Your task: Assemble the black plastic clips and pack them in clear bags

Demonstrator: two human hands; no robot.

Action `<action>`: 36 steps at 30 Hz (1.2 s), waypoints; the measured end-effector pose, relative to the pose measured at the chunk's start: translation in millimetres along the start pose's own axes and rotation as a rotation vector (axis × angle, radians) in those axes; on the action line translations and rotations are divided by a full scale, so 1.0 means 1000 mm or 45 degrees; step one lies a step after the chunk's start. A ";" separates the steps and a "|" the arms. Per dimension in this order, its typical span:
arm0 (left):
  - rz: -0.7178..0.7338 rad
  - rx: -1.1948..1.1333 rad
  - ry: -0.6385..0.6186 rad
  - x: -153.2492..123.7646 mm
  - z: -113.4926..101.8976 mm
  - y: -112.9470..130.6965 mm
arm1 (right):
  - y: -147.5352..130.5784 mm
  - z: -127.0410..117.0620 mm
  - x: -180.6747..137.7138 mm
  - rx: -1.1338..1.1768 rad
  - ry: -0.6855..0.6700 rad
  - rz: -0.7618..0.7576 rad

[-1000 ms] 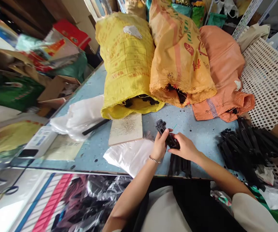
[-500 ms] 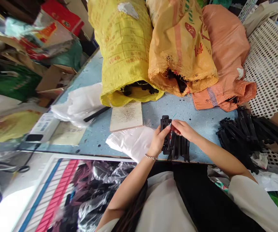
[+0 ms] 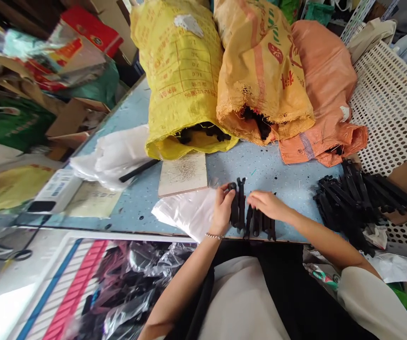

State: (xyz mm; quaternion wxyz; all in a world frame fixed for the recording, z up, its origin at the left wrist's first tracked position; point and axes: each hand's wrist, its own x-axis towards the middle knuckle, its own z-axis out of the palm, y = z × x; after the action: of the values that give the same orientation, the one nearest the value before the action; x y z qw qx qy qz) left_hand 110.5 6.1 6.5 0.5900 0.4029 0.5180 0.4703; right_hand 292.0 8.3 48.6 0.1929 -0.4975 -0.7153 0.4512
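My left hand [image 3: 222, 210] is closed around a long black plastic part [image 3: 233, 215] at the bench's front edge. A second slim black part [image 3: 241, 203], with a forked top end, stands right beside it. My right hand [image 3: 269, 204] has its fingers pinched together at the top of another narrow black part [image 3: 249, 223]. Under that hand lie several more black parts [image 3: 264, 224] in a row, partly covered by it. The fingertips of both hands are partly hidden.
Yellow [image 3: 185, 80], orange-yellow [image 3: 263, 71] and orange [image 3: 324, 75] woven sacks lie behind. A pile of black parts [image 3: 352, 203] is at right by a white perforated basket [image 3: 391, 104]. Left are clear plastic bags [image 3: 185, 212] and a wooden board [image 3: 182, 174].
The black part in my left hand was raised and face-up between both hands; now it is turned on its side and lower, beside another. My right hand has moved down to the row.
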 end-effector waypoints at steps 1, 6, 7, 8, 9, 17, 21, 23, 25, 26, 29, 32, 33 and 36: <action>0.047 0.128 0.009 0.001 -0.002 -0.012 | 0.008 -0.011 0.018 -0.070 0.104 0.008; 0.427 0.579 0.049 -0.007 0.009 -0.063 | 0.046 -0.079 0.134 -0.508 0.660 0.285; 0.459 0.603 0.044 -0.010 0.014 -0.070 | 0.050 -0.092 0.154 -0.549 0.729 0.335; 0.475 0.618 0.036 -0.013 0.018 -0.075 | 0.053 -0.104 0.172 -0.573 0.782 0.381; 0.476 0.623 0.028 -0.015 0.022 -0.078 | 0.054 -0.114 0.187 -0.596 0.824 0.430; 0.385 0.523 -0.028 -0.014 0.014 -0.064 | 0.056 -0.141 0.188 -0.646 0.855 0.522; 0.273 0.162 -0.074 0.008 0.017 -0.028 | 0.049 -0.089 0.101 -0.661 0.898 0.101; 0.144 -0.163 -0.134 0.021 0.026 -0.008 | 0.037 -0.053 0.049 -0.697 0.842 -0.214; 0.008 -0.399 -0.176 0.026 0.033 0.011 | 0.022 -0.026 0.008 -0.680 0.608 -0.476; -0.048 -0.452 -0.203 0.025 0.036 0.019 | 0.015 -0.020 -0.006 -0.621 0.531 -0.554; -0.162 -0.466 -0.324 0.007 0.038 0.038 | 0.000 -0.026 -0.018 -0.513 0.531 -0.586; -0.274 -0.429 -0.438 -0.016 0.037 0.047 | -0.006 -0.046 -0.004 -0.602 0.566 -0.529; -0.303 -0.407 -0.456 -0.022 0.037 0.047 | -0.008 -0.049 0.002 -0.606 0.537 -0.512; -0.288 -0.334 -0.408 -0.029 0.036 0.046 | -0.015 -0.044 0.012 -0.348 0.434 -0.328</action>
State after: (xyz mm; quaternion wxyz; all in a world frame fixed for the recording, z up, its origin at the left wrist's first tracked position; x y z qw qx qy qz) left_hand 138.8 -10.7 62.8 0.7610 0.3316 0.3939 0.3947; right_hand 310.7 37.0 81.9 0.2975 -0.4926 -0.7843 0.2317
